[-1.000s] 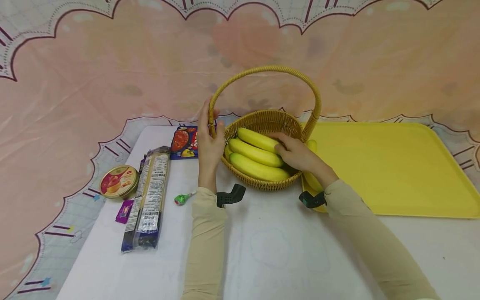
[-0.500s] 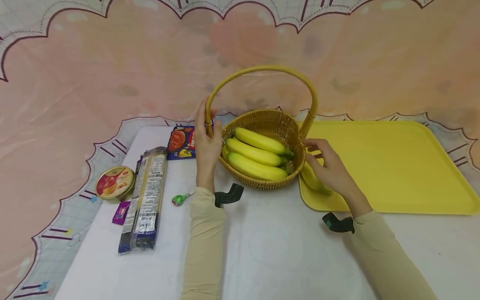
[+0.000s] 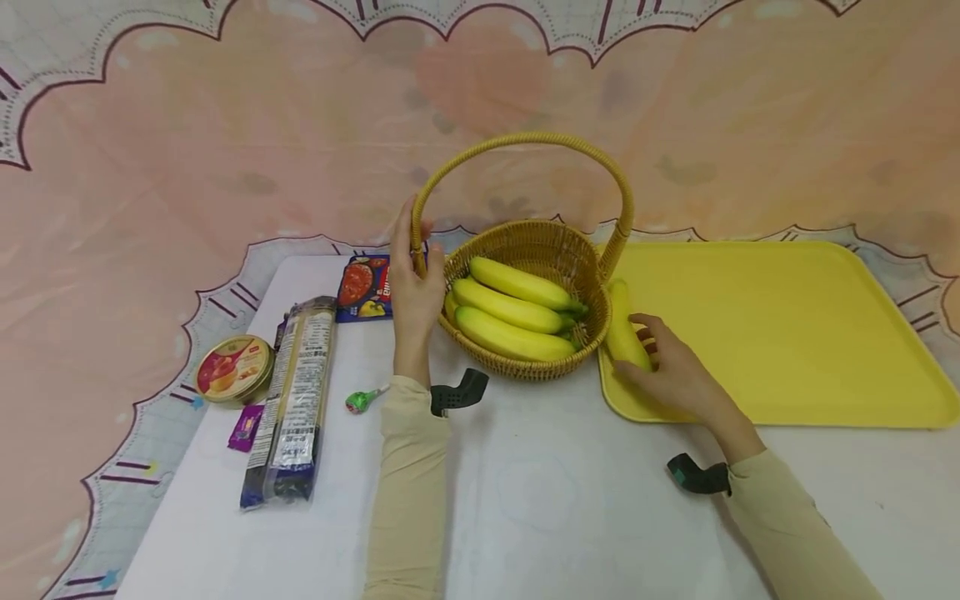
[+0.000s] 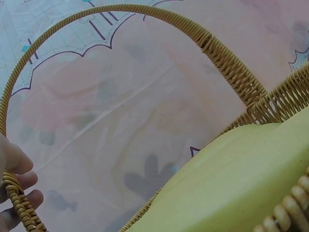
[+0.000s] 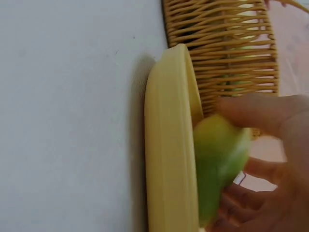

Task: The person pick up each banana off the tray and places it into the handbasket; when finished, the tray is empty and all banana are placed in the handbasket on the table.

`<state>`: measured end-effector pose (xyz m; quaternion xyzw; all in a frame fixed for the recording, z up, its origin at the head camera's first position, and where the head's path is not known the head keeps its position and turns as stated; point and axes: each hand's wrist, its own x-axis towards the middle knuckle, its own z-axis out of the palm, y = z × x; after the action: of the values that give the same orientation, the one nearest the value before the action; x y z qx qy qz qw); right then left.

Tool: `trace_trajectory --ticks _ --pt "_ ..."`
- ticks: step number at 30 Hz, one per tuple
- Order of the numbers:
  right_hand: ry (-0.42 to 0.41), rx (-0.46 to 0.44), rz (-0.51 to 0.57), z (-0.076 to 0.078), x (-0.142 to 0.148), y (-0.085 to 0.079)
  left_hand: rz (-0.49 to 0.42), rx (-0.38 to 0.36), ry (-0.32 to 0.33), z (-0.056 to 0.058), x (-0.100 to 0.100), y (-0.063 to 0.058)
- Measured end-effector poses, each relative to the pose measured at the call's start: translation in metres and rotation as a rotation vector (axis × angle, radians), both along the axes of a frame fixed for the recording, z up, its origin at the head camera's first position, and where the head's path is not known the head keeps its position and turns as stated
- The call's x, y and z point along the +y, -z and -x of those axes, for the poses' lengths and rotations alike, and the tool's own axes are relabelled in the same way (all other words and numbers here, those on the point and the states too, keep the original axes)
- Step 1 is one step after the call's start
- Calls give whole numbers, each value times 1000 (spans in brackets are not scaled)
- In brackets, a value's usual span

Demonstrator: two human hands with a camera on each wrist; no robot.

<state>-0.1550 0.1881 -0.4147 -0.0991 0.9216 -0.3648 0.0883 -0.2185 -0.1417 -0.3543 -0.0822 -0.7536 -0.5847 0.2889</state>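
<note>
A wicker basket (image 3: 543,237) with a tall arched handle (image 3: 525,139) stands mid-table. Several yellow bananas (image 3: 513,335) lie inside. My left hand (image 3: 415,300) grips the handle's left foot; in the left wrist view, its thumb and fingertips (image 4: 19,162) curl round the wicker. Right of the basket, another banana (image 3: 621,321) lies on the left end of a yellow tray (image 3: 787,333). My right hand (image 3: 671,371) holds this banana near its lower end. In the right wrist view, the thumb is on one side of the banana (image 5: 217,159) and the fingers are on the other.
To the left lie a long clear-wrapped packet (image 3: 296,400), a round tin (image 3: 234,367), a purple-wrapped sweet (image 3: 245,427) and a green lollipop (image 3: 362,400). A blue pouch (image 3: 363,287) lies behind, partly covered by the left hand. Patterned cloth (image 3: 300,125) hangs at the back.
My right hand has left the bananas in the basket and moved right and nearer, onto the banana on the tray. My left hand has stayed on the handle.
</note>
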Motion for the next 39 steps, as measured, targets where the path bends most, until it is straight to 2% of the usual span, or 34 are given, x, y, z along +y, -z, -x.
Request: trace_trajectory --ticks 4,8,11,14,19,21,24,28,34,39 --pt "85 91 112 -13 11 -7 12 16 -6 1 1 0" --pt "210 280 257 -25 18 -20 7 33 -10 2 0 -3" --pt "291 379 382 -31 19 -29 -2 24 -3 3 -1 -5" --pt "303 442 456 -35 17 -36 -12 5 5 0 -1 -9" --pt "221 525 517 -31 5 -46 -22 -20 13 -16 3 -23" --pt "166 519 526 -26 -2 -49 -24 -23 12 -22 5 -27" --pt "73 464 500 -13 -15 -53 -24 -23 6 -25 6 -30" --pt "12 382 408 7 -34 -57 -22 -30 4 -26 7 -30" --pt "-36 262 300 42 -61 -64 -22 -30 6 -23 7 -28" --pt "-58 178 216 68 -78 -63 -18 -27 5 -8 3 -11"
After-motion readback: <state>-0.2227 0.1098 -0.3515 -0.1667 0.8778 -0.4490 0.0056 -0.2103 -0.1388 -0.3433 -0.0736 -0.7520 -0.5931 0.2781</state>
